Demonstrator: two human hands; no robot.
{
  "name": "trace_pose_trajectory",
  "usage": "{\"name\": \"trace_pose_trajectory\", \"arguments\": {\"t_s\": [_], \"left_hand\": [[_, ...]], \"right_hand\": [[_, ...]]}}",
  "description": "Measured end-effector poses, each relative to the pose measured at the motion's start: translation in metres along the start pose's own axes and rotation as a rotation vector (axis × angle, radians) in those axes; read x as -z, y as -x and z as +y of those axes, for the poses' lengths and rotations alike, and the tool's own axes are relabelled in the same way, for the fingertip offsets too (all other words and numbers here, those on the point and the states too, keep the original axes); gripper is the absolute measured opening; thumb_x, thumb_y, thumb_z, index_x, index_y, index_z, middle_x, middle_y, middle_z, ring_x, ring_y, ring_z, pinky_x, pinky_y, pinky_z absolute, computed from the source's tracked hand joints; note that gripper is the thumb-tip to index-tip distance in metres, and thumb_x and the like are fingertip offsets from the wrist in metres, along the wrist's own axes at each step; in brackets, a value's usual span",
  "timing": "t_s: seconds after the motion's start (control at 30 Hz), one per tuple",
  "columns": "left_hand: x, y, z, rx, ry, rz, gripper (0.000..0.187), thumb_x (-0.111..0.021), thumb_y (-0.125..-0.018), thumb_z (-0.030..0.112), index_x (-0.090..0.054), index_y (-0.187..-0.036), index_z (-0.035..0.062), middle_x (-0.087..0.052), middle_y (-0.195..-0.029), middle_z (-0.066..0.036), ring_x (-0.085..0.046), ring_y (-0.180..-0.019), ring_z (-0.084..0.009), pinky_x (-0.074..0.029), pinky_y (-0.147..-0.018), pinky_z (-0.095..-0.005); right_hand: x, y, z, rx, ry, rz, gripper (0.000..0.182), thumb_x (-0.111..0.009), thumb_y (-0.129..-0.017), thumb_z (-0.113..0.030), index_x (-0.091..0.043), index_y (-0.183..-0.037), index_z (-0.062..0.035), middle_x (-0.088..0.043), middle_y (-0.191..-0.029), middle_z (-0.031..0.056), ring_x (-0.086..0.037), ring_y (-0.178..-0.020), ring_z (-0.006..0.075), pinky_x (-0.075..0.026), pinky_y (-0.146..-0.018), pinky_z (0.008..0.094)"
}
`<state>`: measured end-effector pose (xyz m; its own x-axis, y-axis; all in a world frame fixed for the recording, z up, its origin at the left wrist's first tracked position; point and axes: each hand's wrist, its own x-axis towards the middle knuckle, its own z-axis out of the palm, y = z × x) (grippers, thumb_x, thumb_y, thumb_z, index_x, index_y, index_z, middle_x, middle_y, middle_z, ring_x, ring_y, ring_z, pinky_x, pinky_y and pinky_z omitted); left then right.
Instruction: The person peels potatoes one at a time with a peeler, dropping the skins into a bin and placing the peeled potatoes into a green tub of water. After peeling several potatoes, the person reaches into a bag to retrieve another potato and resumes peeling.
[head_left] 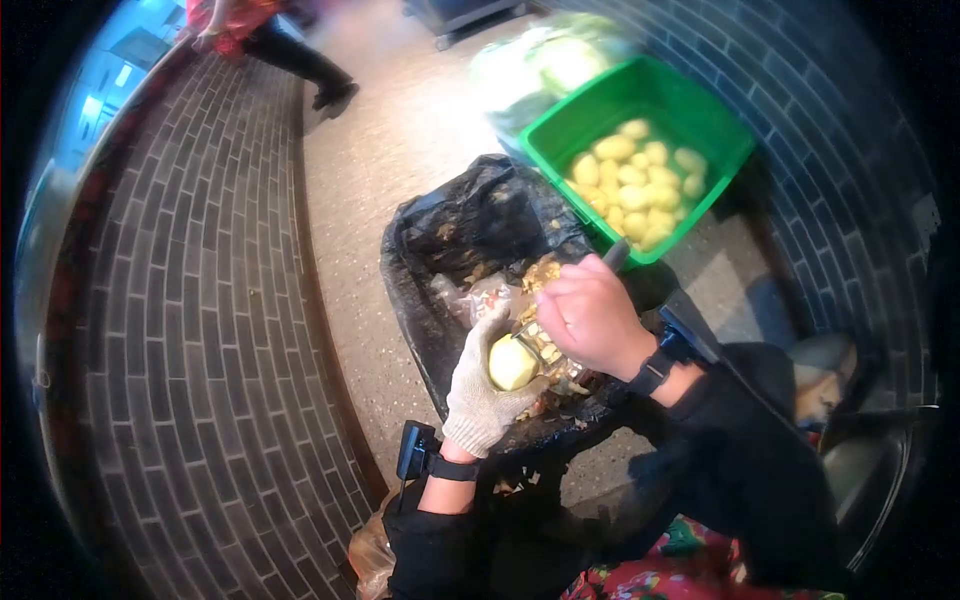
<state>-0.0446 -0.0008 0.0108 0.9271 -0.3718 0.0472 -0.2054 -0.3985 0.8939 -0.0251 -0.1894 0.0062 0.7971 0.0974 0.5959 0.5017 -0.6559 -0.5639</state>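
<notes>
Bright red floral cloth (680,560) lies nearest, at about five o'clock from the round, pale-yellow peeled potato (513,362), which the left hand (485,380), in a cream knitted glove (476,418), cups in curled fingers over a black plastic-lined bin (412,245). At two o'clock from that potato, the bare right hand (592,315) wraps bent fingers round a dark-handled tool (616,254); at one o'clock, beyond the bin, a green plastic tub (705,110) holds yellow potatoes (634,196).
</notes>
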Motion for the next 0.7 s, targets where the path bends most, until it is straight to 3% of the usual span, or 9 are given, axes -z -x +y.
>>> {"name": "trace_pose_trajectory", "arguments": {"t_s": [0.07, 0.13, 0.23, 0.3, 0.37, 0.47, 0.6, 0.7], "left_hand": [[0.000, 0.002, -0.001, 0.008, -0.039, 0.002, 0.080, -0.083, -0.065, 0.008, -0.044, -0.135, 0.0024, -0.055, -0.129, -0.015, -0.056, -0.117, -0.0263, -0.044, -0.101, -0.0354], [0.001, 0.003, 0.004, 0.155, -0.064, -0.013, 0.069, -0.082, -0.064, 0.008, -0.050, -0.125, 0.0028, -0.056, -0.121, -0.015, -0.058, -0.112, -0.0263, -0.046, -0.098, -0.0362], [0.002, 0.004, 0.001, 0.093, -0.105, 0.012, 0.061, -0.082, -0.064, 0.007, -0.051, -0.117, 0.0038, -0.056, -0.114, -0.014, -0.058, -0.106, -0.0259, -0.046, -0.096, -0.0348], [0.002, 0.005, 0.000, 0.085, -0.103, 0.005, 0.062, -0.082, -0.064, 0.006, -0.051, -0.117, 0.0039, -0.056, -0.113, -0.014, -0.057, -0.106, -0.0253, -0.045, -0.096, -0.0338], [0.001, 0.005, 0.007, 0.071, -0.108, -0.003, 0.062, -0.082, -0.064, 0.006, -0.051, -0.117, 0.0041, -0.056, -0.113, -0.013, -0.057, -0.106, -0.0247, -0.045, -0.096, -0.0329], [0.001, 0.009, 0.014, -0.066, 0.082, -0.052, 0.061, -0.079, -0.065, 0.001, -0.049, -0.118, 0.0044, -0.055, -0.112, -0.009, -0.055, -0.105, -0.0183, -0.046, -0.094, -0.0319], [0.005, 0.002, 0.006, 0.096, -0.059, -0.005, 0.066, -0.084, -0.064, 0.012, -0.049, -0.119, 0.0031, -0.057, -0.113, -0.013, -0.058, -0.104, -0.0243, -0.047, -0.093, -0.0347], [-0.002, -0.002, -0.003, 0.117, -0.086, 0.013, 0.067, -0.084, -0.064, 0.012, -0.049, -0.120, 0.0029, -0.058, -0.113, -0.014, -0.059, -0.103, -0.0248, -0.047, -0.093, -0.0348]], "right_hand": [[-0.003, 0.000, -0.004, 0.012, 0.010, -0.014, 0.027, -0.058, -0.086, -0.009, -0.054, -0.059, -0.0061, -0.054, -0.061, 0.0073, -0.054, -0.066, 0.0265, -0.039, -0.066, 0.0384], [-0.005, 0.003, -0.007, 0.008, 0.013, -0.017, 0.027, -0.058, -0.085, -0.009, -0.054, -0.059, -0.0061, -0.054, -0.061, 0.0074, -0.054, -0.066, 0.0265, -0.040, -0.067, 0.0383], [-0.007, 0.006, -0.008, 0.004, 0.016, -0.020, 0.027, -0.058, -0.085, -0.010, -0.055, -0.058, -0.0064, -0.055, -0.061, 0.0072, -0.055, -0.066, 0.0261, -0.040, -0.067, 0.0382], [-0.010, 0.008, -0.004, 0.000, 0.014, -0.016, 0.027, -0.059, -0.085, -0.010, -0.055, -0.058, -0.0067, -0.055, -0.061, 0.0069, -0.055, -0.066, 0.0256, -0.040, -0.067, 0.0382], [-0.014, 0.009, 0.013, 0.079, 0.224, -0.058, 0.028, -0.058, -0.084, -0.011, -0.056, -0.057, -0.0080, -0.056, -0.060, 0.0061, -0.055, -0.065, 0.0246, -0.040, -0.066, 0.0380], [-0.016, 0.014, 0.027, 0.008, 0.391, -0.098, 0.029, -0.058, -0.084, -0.011, -0.057, -0.055, -0.0091, -0.057, -0.059, 0.0055, -0.054, -0.064, 0.0238, -0.039, -0.066, 0.0379], [-0.001, 0.005, 0.005, -0.012, 0.258, -0.038, 0.030, -0.057, -0.084, -0.015, -0.057, -0.055, -0.0108, -0.060, -0.061, 0.0037, -0.056, -0.065, 0.0213, -0.041, -0.069, 0.0383], [0.002, 0.008, -0.001, 0.007, 0.207, -0.036, 0.030, -0.058, -0.084, -0.015, -0.057, -0.054, -0.0113, -0.060, -0.060, 0.0030, -0.056, -0.064, 0.0206, -0.041, -0.069, 0.0382]]}}
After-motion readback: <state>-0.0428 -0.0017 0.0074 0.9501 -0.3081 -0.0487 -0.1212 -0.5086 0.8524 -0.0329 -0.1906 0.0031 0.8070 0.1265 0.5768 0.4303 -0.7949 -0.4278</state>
